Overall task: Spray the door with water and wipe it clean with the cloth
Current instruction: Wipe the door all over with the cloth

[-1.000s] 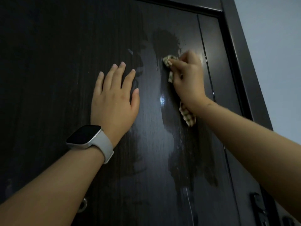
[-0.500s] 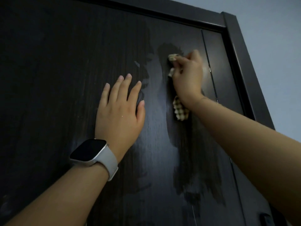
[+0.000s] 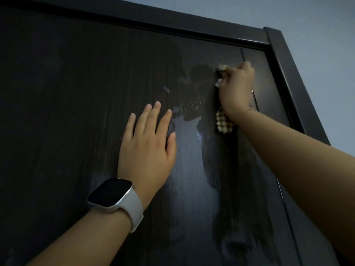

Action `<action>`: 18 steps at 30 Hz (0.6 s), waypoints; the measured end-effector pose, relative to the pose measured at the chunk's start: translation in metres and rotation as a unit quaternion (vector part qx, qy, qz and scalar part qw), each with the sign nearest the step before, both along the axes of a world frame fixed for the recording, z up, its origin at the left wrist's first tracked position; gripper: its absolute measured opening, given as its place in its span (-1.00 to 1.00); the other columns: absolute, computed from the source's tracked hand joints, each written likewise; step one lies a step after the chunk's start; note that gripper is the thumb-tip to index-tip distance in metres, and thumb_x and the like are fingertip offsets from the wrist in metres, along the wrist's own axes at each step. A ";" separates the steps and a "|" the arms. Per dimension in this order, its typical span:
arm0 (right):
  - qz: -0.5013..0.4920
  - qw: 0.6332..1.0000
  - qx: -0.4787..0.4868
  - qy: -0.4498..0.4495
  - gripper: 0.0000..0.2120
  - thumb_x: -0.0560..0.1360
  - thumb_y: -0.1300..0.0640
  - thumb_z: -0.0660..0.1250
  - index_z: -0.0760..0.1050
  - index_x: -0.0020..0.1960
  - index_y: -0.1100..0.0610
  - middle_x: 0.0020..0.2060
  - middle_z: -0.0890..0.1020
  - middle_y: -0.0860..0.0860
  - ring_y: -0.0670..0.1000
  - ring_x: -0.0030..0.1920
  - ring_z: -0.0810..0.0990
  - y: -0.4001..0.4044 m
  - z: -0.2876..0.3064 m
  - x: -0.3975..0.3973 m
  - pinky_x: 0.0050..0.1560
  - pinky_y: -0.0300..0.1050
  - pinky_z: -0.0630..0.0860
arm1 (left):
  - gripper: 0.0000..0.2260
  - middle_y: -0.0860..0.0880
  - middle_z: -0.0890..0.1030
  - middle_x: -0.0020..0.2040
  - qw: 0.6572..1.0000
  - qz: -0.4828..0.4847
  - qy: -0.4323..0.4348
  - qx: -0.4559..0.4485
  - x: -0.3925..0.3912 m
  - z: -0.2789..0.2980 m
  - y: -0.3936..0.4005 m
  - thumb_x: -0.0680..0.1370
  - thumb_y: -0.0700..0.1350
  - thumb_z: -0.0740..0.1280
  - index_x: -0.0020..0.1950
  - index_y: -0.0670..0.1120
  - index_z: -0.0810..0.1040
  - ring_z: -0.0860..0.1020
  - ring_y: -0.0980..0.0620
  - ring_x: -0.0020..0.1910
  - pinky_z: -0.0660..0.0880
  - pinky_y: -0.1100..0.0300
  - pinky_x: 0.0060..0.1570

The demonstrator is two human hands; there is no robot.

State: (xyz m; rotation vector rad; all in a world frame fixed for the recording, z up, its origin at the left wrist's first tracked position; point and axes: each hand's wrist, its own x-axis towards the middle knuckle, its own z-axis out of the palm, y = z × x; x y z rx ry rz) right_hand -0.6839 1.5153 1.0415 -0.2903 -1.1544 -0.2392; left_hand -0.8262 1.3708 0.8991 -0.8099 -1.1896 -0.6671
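- My right hand (image 3: 235,87) is up near the top-right of the door (image 3: 76,112), fingers curled round the cloth (image 3: 224,122), pressing it on the panel.
- Cloth is checked; a bit pokes out above the knuckles, rest hangs below the wrist.
- My left hand (image 3: 147,148) lies flat on the door mid-panel, fingers straight & slightly spread, holding nothing.
- White-strapped watch (image 3: 113,196) on left wrist, screen dark.
- Wet streaks & a shiny patch run btwn the two hands and down the panel.
- Dark door frame (image 3: 288,73) on the right, pale wall (image 3: 326,45) beyond.
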 end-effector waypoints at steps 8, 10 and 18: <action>-0.014 0.988 0.130 -0.084 -0.78 0.58 0.19 0.26 0.63 0.11 0.23 0.00 0.49 0.20 0.19 0.08 0.43 -0.010 0.009 -0.012 -0.08 -0.27 0.17 | -0.49 -0.08 0.45 0.44 0.999 -0.007 -0.004 -0.044 0.004 0.010 -0.023 0.61 0.05 0.08 0.52 -0.13 0.33 0.41 -0.05 0.41 0.33 -0.01 0.36; 0.006 0.995 0.092 -0.036 -0.76 0.58 0.21 0.25 0.63 0.16 0.21 0.02 0.49 0.20 0.21 0.10 0.44 0.008 0.007 0.002 -0.05 -0.30 0.17 | -0.52 -0.08 0.53 0.30 0.999 0.003 0.016 -0.048 0.004 0.024 -0.036 0.61 0.03 0.09 0.49 -0.12 0.37 0.50 -0.08 0.23 0.41 0.01 0.16; 0.004 0.995 0.093 -0.034 -0.80 0.53 0.28 0.23 0.58 0.07 0.27 0.06 0.44 0.20 -0.08 0.11 0.42 -0.014 0.006 -0.025 0.02 -0.14 0.35 | -0.56 -0.06 0.19 0.59 0.999 -0.012 -0.051 0.008 0.007 0.090 -0.031 0.68 0.01 0.09 0.55 -0.06 0.25 0.16 -0.05 0.55 0.08 -0.05 0.52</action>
